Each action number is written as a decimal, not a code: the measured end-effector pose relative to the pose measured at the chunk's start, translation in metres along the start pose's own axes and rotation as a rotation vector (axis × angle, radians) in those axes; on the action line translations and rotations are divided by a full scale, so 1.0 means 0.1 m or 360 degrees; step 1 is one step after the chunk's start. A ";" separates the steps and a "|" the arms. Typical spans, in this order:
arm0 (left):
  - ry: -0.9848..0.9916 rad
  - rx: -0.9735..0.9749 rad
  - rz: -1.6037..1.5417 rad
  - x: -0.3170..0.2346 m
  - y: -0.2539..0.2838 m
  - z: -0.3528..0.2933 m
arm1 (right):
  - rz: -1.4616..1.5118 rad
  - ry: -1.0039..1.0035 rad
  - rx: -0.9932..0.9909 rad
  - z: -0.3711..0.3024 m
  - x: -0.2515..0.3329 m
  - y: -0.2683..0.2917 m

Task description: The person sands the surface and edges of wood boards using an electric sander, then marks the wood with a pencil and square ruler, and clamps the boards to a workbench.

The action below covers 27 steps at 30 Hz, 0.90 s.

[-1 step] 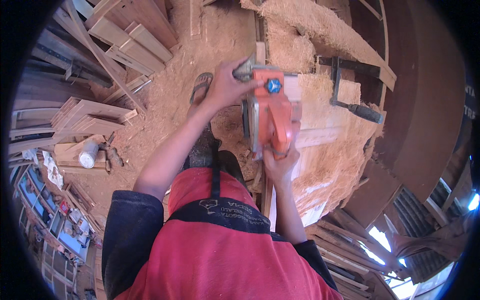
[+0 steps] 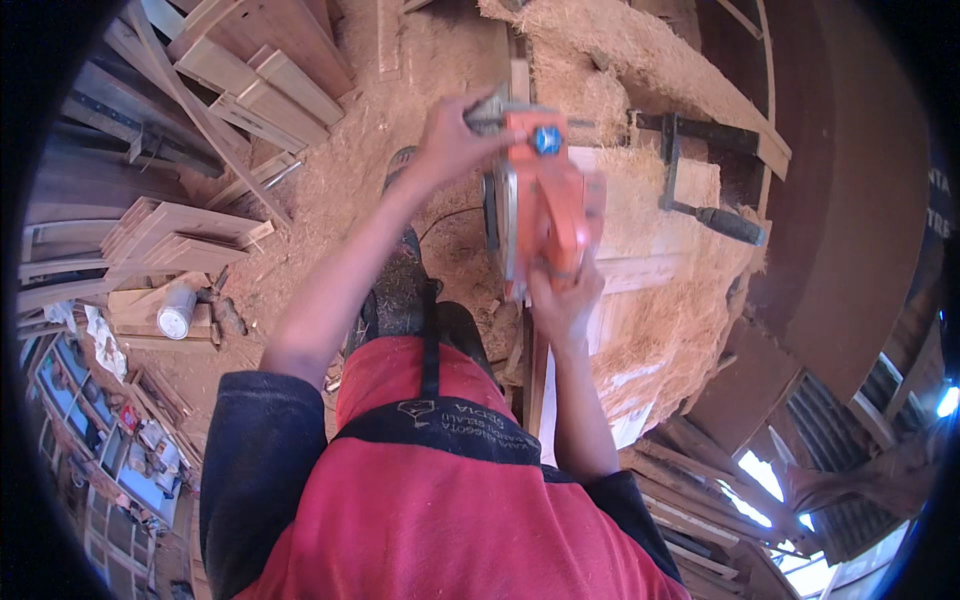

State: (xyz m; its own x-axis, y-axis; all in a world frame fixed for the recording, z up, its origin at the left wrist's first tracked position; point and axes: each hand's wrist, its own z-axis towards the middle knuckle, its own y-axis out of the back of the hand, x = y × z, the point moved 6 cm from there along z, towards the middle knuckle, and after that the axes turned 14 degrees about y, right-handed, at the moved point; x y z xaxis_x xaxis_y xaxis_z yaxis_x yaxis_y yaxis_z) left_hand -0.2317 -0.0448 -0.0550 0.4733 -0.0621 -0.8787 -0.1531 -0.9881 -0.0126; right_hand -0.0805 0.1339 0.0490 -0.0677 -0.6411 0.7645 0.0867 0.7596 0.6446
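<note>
Planer (image 2: 545, 190) (boxy) is gripped by left hand (image 2: 452, 140) and right hand (image 2: 566, 308); shavings (image 2: 655, 340) look fibrous.

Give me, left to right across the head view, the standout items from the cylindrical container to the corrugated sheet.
Whitish cylindrical container → orange handheld power planer → bar clamp with screw handle → dark corrugated sheet.

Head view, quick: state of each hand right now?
Left hand: holding the front end of the orange power planer.
Right hand: closed on the planer's rear handle; fingers partly hidden.
</note>
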 end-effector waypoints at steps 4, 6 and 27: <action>-0.0242 -0.0193 0.0180 -0.09 0.20 0.34 | -0.0040 0.0096 -0.0146 0.34 0.13 -0.08; -0.0190 -0.0268 0.0269 -0.16 0.14 0.05 | -0.0094 0.0154 -0.0102 0.07 0.10 -0.02; -0.0412 -0.0198 0.0067 -0.05 0.19 0.45 | -0.0113 0.0179 -0.0103 0.33 0.11 -0.10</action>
State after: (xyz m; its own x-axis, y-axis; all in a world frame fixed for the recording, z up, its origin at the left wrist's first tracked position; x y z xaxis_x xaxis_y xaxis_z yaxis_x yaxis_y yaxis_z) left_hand -0.2755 -0.0567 -0.0725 0.2289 -0.0815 -0.9700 -0.0526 -0.9961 0.0713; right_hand -0.1146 0.1230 0.0510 0.0353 -0.7040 0.7093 0.1499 0.7054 0.6927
